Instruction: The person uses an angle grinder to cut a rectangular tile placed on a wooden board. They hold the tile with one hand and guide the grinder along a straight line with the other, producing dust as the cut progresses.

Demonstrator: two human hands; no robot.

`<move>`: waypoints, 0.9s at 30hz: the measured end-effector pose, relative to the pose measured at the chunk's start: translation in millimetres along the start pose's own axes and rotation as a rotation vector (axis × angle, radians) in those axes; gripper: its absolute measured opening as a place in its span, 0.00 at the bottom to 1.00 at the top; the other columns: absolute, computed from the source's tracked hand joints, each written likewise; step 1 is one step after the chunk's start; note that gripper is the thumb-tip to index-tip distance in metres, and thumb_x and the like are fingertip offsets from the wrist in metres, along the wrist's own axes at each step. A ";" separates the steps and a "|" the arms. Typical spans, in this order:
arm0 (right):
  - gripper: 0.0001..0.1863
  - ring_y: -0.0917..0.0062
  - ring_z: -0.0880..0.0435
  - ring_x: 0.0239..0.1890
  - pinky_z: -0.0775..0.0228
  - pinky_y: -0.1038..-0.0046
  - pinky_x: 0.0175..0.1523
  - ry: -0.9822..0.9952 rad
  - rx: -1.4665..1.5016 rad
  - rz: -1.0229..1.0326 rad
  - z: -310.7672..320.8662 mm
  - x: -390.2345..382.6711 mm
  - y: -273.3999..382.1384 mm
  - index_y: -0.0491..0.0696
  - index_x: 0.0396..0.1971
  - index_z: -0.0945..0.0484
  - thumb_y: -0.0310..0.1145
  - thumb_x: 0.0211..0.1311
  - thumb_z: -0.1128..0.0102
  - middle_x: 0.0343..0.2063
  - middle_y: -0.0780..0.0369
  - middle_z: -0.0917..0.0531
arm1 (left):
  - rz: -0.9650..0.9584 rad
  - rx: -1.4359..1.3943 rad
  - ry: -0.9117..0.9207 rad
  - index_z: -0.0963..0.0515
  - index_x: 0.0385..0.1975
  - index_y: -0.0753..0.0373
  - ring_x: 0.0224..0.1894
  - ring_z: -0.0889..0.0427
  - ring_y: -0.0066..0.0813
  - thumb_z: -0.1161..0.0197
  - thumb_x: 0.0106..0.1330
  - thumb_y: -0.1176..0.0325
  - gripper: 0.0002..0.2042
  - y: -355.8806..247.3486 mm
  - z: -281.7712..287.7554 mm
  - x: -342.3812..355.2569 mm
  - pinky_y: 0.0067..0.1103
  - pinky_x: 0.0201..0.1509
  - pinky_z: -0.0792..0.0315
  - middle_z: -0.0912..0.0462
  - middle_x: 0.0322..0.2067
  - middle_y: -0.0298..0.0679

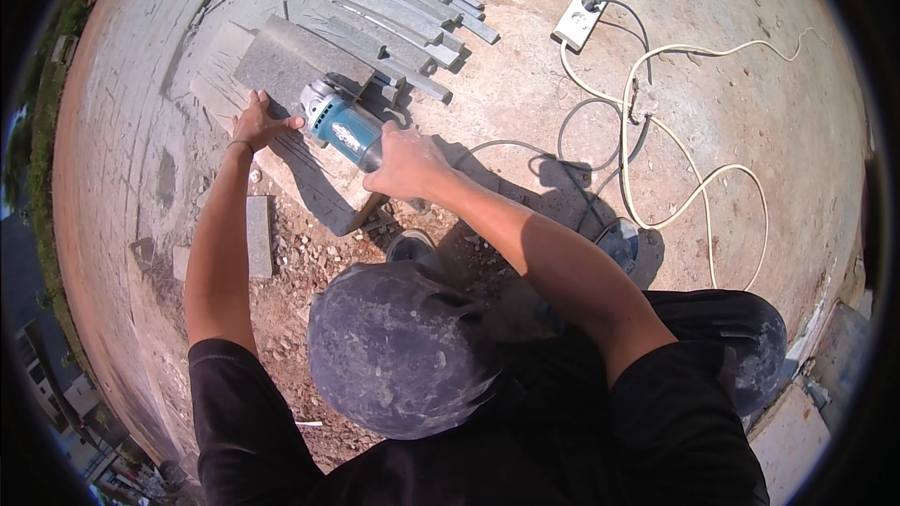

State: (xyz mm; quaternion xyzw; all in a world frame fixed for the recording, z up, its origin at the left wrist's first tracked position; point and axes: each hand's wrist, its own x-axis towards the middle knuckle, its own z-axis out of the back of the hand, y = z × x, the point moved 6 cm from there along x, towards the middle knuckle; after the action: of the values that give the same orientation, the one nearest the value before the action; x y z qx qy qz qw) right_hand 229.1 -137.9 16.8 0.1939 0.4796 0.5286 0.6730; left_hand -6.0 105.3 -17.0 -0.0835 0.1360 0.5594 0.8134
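1 grinder (345,127) in R hand (409,160), L (257,124) @ slab (300,49).

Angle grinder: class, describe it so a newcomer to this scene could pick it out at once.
On the dusty floor, find the grey strips. Below them in the picture, the right hand grips the angle grinder at the edge of a grey slab. Its teal colour sets it apart from the grey slab and strips.

Ahead at my right side, I see one white power strip (577,23), and its cream cable (623,150) lies in loops.
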 end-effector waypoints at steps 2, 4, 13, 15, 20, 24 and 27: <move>0.38 0.51 0.15 0.42 0.23 0.63 0.51 -0.012 -0.002 0.009 0.5 2.2 0.7 0.29 0.48 0.32 0.43 0.43 0.33 0.36 0.42 0.17 | 0.000 0.019 -0.012 0.38 0.58 0.74 0.62 0.29 0.56 0.26 0.32 0.28 0.60 0.0 -1.2 0.8 0.53 0.70 0.52 0.28 0.57 0.61; 0.38 0.51 0.15 0.42 0.23 0.62 0.51 -0.025 -0.010 0.009 1.1 5.6 -0.5 0.29 0.48 0.32 0.43 0.42 0.33 0.37 0.42 0.17 | 0.013 0.015 0.030 0.40 0.60 0.74 0.65 0.31 0.56 0.26 0.32 0.29 0.62 -4.3 -1.7 1.8 0.53 0.71 0.55 0.30 0.59 0.62; 0.39 0.51 0.16 0.47 0.24 0.62 0.55 -0.008 0.005 -0.013 4.1 17.4 8.1 0.30 0.49 0.31 0.42 0.40 0.31 0.42 0.40 0.18 | -0.006 0.007 0.065 0.47 0.67 0.74 0.68 0.35 0.53 0.26 0.35 0.29 0.66 4.9 -6.7 4.4 0.55 0.72 0.59 0.35 0.64 0.62; 0.40 0.51 0.17 0.46 0.24 0.62 0.54 -0.022 0.004 0.011 3.5 21.6 4.9 0.30 0.48 0.31 0.45 0.40 0.31 0.39 0.41 0.18 | -0.007 0.003 0.109 0.48 0.68 0.74 0.69 0.36 0.53 0.26 0.35 0.30 0.66 0.6 -8.2 7.0 0.56 0.72 0.59 0.36 0.65 0.62; 0.39 0.52 0.17 0.46 0.24 0.63 0.53 -0.020 -0.008 0.005 2.4 27.9 9.6 0.30 0.47 0.30 0.44 0.39 0.31 0.40 0.41 0.18 | -0.013 0.024 0.057 0.52 0.70 0.74 0.70 0.37 0.52 0.27 0.35 0.29 0.68 7.1 -11.1 6.0 0.56 0.72 0.60 0.39 0.67 0.61; 0.38 0.52 0.16 0.45 0.24 0.63 0.53 -0.015 0.002 -0.001 4.5 31.3 12.9 0.30 0.47 0.29 0.44 0.39 0.31 0.40 0.41 0.18 | -0.004 0.025 0.088 0.54 0.71 0.75 0.70 0.38 0.51 0.27 0.35 0.29 0.70 6.4 -11.8 6.6 0.56 0.72 0.60 0.39 0.67 0.61; 0.37 0.53 0.17 0.50 0.25 0.63 0.57 0.045 0.027 -0.042 8.5 33.1 17.9 0.32 0.50 0.30 0.40 0.40 0.31 0.45 0.42 0.19 | 0.008 0.009 0.110 0.54 0.70 0.75 0.70 0.37 0.52 0.27 0.35 0.29 0.70 3.5 -9.6 4.2 0.55 0.73 0.60 0.39 0.67 0.61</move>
State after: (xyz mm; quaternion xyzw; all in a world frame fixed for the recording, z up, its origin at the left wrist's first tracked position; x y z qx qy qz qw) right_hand 226.3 -99.6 19.9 0.1808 0.5058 0.5121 0.6703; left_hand -9.0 107.5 -27.4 -0.1098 0.1832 0.5567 0.8028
